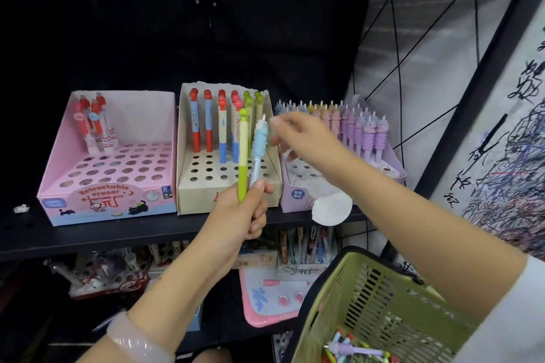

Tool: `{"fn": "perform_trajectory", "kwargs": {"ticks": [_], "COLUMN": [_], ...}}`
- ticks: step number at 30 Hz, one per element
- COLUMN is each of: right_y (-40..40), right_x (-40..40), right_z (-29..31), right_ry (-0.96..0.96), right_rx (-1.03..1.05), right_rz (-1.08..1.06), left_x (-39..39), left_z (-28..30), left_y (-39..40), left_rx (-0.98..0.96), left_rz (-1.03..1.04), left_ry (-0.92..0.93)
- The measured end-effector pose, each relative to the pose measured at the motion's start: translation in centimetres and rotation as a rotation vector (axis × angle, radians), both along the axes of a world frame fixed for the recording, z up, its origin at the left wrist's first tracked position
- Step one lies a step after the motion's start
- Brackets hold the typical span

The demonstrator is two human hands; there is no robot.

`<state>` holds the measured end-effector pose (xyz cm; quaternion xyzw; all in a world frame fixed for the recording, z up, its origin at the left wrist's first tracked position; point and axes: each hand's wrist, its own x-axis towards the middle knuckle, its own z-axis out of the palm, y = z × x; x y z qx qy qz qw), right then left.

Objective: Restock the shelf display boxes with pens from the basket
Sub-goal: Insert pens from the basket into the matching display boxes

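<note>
My left hand (242, 214) grips two pens upright in front of the shelf: a green pen (242, 156) and a light blue ribbed pen (259, 144). My right hand (300, 138) reaches in from the right, its fingertips close to the top of the blue pen; whether they touch it is blurred. Behind stand three display boxes: a pink box (109, 203) with a few red pens, a cream box (194, 197) with red, blue and green pens, and a lilac box (295, 197) packed with pastel pens. The green basket (348, 289) hangs at my right forearm with several pens inside.
The boxes sit on a black shelf (118, 233). A lower shelf holds more stationery and a pink tray (265, 303). A round white sticker (331, 209) hangs at the lilac box's front. A scribbled test paper (507, 156) covers the right wall.
</note>
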<state>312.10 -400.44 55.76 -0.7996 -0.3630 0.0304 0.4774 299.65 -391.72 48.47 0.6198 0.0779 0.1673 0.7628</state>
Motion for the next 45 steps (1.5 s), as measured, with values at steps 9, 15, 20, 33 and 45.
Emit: {"fn": "perform_trajectory", "kwargs": {"ticks": [9, 15, 20, 33, 45], "right_y": [-1.1, -1.8, -1.7, -1.2, -0.3], "right_x": [3.6, 8.8, 9.6, 9.0, -2.5], "right_z": [2.0, 0.1, -0.5, -1.5, 0.4], "right_ry": [-0.050, -0.342, -0.347, -0.280, 0.036], "right_rx": [0.383, 0.065, 0.007, -0.524, -0.139], "right_rz": [-0.216, -0.443, -0.429, -0.296, 0.249], "left_x": [0.2, 0.3, 0.2, 0.0, -0.6], "left_z": [0.0, -0.6, -0.9, -0.4, 0.6], "left_y": [0.0, 1.0, 1.4, 0.6, 0.0], "left_rx": [0.020, 0.012, -0.041, -0.038, 0.041], "left_rz": [0.027, 0.017, 0.020, 0.073, 0.095], "left_ry": [0.044, 0.067, 0.078, 0.050, 0.046]}}
